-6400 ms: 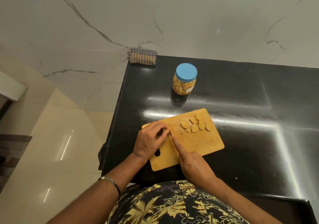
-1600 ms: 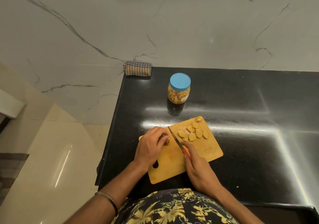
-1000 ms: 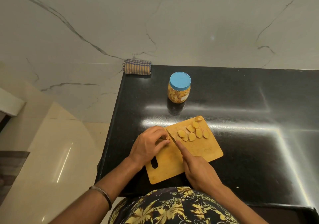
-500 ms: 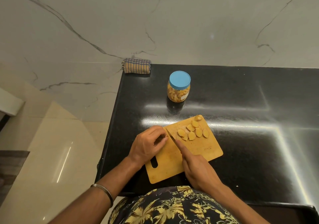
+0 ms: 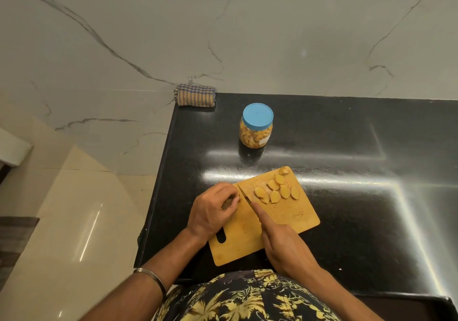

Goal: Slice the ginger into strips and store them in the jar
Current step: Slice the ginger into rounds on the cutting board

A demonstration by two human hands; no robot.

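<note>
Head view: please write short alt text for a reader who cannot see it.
On a wooden board on a black counter, a left hand holds ginger while the right hand cuts it with a knife. Slices lie beside the blade; behind stands a jar, lid on, and a folded cloth.

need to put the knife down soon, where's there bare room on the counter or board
Bare counter right of the board, and between jar and cloth. Crowded: the board's far corner with slices and both hands.
</note>
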